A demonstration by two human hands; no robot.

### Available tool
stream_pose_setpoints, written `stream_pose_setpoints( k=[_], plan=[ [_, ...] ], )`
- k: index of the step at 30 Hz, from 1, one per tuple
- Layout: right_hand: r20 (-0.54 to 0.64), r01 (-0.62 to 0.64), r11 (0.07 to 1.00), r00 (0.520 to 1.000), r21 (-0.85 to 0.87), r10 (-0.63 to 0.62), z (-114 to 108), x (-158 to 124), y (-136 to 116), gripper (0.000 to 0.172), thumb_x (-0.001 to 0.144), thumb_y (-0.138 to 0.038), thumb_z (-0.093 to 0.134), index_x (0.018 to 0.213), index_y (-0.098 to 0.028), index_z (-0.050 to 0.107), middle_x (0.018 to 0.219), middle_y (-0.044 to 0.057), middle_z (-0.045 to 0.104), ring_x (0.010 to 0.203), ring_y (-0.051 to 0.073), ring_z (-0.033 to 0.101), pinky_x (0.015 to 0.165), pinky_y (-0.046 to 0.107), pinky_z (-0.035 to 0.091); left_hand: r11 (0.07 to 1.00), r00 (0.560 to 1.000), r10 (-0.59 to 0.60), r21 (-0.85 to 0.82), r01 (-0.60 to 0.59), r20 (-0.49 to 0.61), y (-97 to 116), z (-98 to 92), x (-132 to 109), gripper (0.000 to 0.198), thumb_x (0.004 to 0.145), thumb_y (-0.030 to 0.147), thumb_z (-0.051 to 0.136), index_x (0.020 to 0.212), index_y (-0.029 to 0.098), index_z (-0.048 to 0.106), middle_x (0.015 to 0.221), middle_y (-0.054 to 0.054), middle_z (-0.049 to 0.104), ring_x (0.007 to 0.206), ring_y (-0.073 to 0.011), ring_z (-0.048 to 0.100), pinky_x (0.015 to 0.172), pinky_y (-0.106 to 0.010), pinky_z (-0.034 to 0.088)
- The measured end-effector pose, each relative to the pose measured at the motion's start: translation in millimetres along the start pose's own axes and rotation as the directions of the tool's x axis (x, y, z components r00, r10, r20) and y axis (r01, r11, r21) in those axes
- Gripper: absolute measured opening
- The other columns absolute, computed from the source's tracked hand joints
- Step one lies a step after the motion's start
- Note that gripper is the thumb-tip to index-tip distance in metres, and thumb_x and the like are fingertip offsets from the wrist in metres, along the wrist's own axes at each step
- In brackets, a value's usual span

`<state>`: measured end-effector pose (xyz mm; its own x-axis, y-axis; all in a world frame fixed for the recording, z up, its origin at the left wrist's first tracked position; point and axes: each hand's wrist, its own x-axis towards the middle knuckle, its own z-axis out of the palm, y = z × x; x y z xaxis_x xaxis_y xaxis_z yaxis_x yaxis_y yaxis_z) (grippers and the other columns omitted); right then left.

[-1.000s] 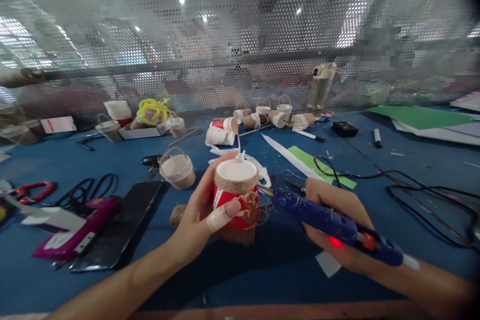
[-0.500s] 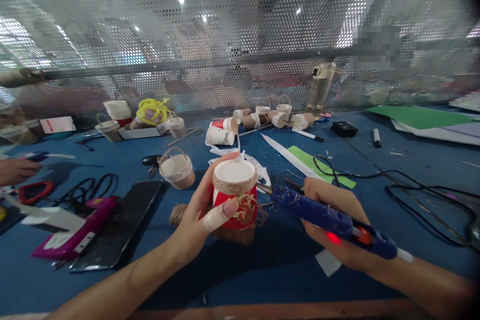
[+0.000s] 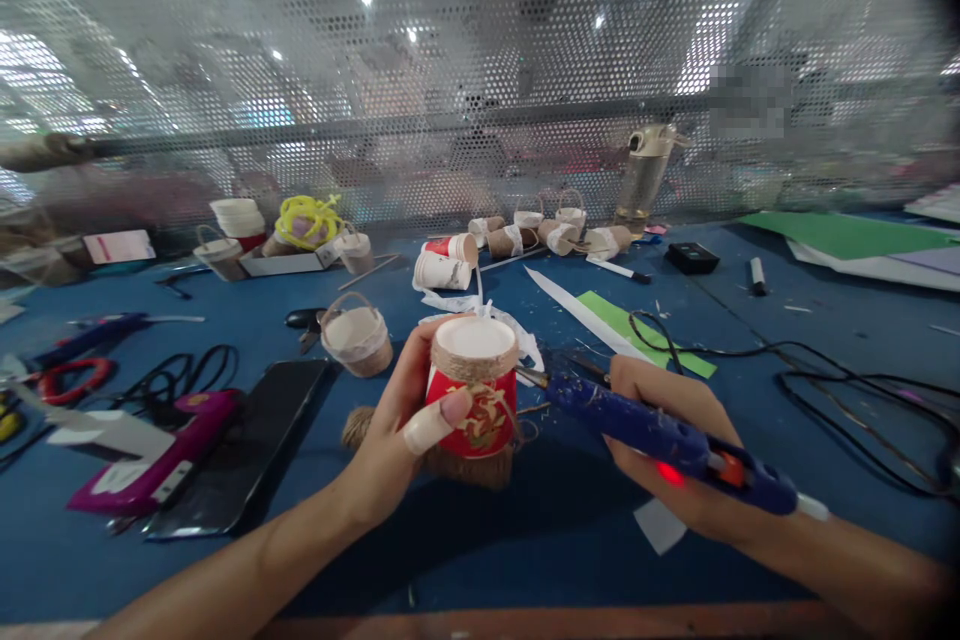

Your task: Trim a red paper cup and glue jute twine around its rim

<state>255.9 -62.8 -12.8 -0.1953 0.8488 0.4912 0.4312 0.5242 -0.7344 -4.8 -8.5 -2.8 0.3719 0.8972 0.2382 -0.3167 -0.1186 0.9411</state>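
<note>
My left hand (image 3: pixel 409 420) is wrapped round a red paper cup (image 3: pixel 480 425) with a gold pattern, its thumb bandaged and pressed on the cup's front. Twine circles the upper part of the cup, below the white rim at the top. In my right hand (image 3: pixel 675 410) is a blue glue gun (image 3: pixel 630 415) with a red light glowing on it. The gun's nozzle points left, close to the cup's right side; whether it touches cannot be made out. Behind and under the cup lies a ball of twine (image 3: pixel 472 468), partly hidden.
A small twine-wrapped basket (image 3: pixel 358 340) stands left of the cup, near a black phone (image 3: pixel 247 440) and a purple power strip (image 3: pixel 161 470). Paper cups (image 3: pixel 442 270), several small baskets and a bottle (image 3: pixel 645 175) line the back. A black cable (image 3: pixel 847 410) loops at right.
The cup has turned in my left hand, showing more of its gold pattern. Another person's hand at far left has gone from view, and a blue glue gun lies there. My right hand hardly moved.
</note>
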Motion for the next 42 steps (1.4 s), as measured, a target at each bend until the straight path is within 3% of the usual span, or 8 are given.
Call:
stream_pose_setpoints(
  k=[7,11,14,17,19,23,31,42],
  plan=[
    [-0.064,-0.115,0.993,0.991,0.021,0.116,4.8,4.8,1.2,0.025,0.090,-0.020,0.064,0.072,-0.024,0.046,0.067,-0.003,0.049,0.060,0.014,0.044,0.056,0.031,0.031,0.998,0.998,-0.040,-0.045,0.042,0.041,0.2,0.0,0.3,0.052,0.087,0.041,0.079,0.135,0.031,0.062,0.138,-0.009,0.068,0.117,-0.0332,0.069,0.090,-0.038,0.061],
    [-0.069,-0.191,0.962,0.976,0.196,0.208,7.2,3.7,-2.0,0.020,0.099,-0.034,0.066,0.083,-0.025,0.058,0.066,-0.003,0.058,0.058,0.015,0.056,0.056,0.029,0.045,1.000,0.999,-0.019,0.009,0.019,0.036,-3.4,-0.6,0.8,0.046,0.090,0.035,0.077,0.135,0.033,0.063,0.134,-0.006,0.069,0.117,-0.0294,0.068,0.092,-0.035,0.060],
    [-0.036,-0.203,0.916,0.973,0.345,0.229,10.5,3.3,-5.0,0.016,0.093,-0.037,0.078,0.099,-0.028,0.066,0.087,0.000,0.075,0.079,0.019,0.074,0.074,0.031,0.061,0.996,1.000,0.017,0.085,-0.017,0.001,-4.2,1.9,0.7,0.045,0.090,0.033,0.079,0.133,0.035,0.064,0.133,-0.004,0.069,0.123,-0.0276,0.065,0.101,-0.034,0.056],
    [0.067,-0.204,0.870,0.979,0.449,0.195,16.5,4.0,-7.9,0.034,0.085,-0.033,0.087,0.111,-0.032,0.065,0.112,0.003,0.078,0.102,0.024,0.077,0.096,0.039,0.063,0.985,0.999,0.044,0.166,-0.041,-0.012,-2.4,5.9,-0.5,0.048,0.089,0.031,0.081,0.133,0.035,0.063,0.136,-0.003,0.068,0.127,-0.0274,0.063,0.107,-0.034,0.053],
    [0.098,-0.220,0.835,0.975,0.504,0.198,21.4,4.2,-10.0,0.035,0.085,-0.035,0.087,0.111,-0.033,0.064,0.111,0.003,0.079,0.103,0.025,0.078,0.101,0.043,0.061,0.976,0.999,0.051,0.211,-0.047,-0.013,-0.8,8.1,-1.2,0.050,0.088,0.030,0.082,0.133,0.034,0.061,0.137,-0.004,0.066,0.128,-0.0275,0.062,0.108,-0.035,0.052],
    [0.066,-0.275,0.820,0.958,0.502,0.281,28.9,3.7,-12.8,0.035,0.082,-0.044,0.088,0.107,-0.032,0.066,0.087,0.000,0.076,0.083,0.023,0.077,0.088,0.042,0.064,0.965,0.998,0.054,0.258,-0.048,-0.016,-0.4,9.5,-1.5,0.054,0.087,0.030,0.084,0.134,0.034,0.057,0.138,-0.003,0.065,0.130,-0.0270,0.061,0.110,-0.036,0.051],
    [-0.055,-0.221,0.879,0.962,0.424,0.268,26.6,5.2,-10.0,0.021,0.089,-0.040,0.083,0.093,-0.025,0.069,0.084,-0.001,0.068,0.067,0.013,0.063,0.067,0.028,0.057,0.942,0.993,0.095,0.315,-0.113,0.073,-1.1,7.1,-1.3,0.056,0.090,0.032,0.082,0.138,0.038,0.053,0.137,-0.001,0.063,0.123,-0.0212,0.064,0.107,-0.033,0.052],
    [0.180,-0.350,0.772,0.937,0.531,0.301,23.1,33.4,-18.7,0.024,0.093,-0.041,0.079,0.083,-0.021,0.069,0.072,-0.004,0.059,0.059,0.007,0.055,0.059,0.021,0.048,0.998,0.994,-0.014,0.056,0.008,0.108,-4.4,-3.0,1.7,0.046,0.093,0.038,0.078,0.134,0.040,0.056,0.130,-0.001,0.066,0.118,-0.0224,0.065,0.097,-0.032,0.054]
  ],
)
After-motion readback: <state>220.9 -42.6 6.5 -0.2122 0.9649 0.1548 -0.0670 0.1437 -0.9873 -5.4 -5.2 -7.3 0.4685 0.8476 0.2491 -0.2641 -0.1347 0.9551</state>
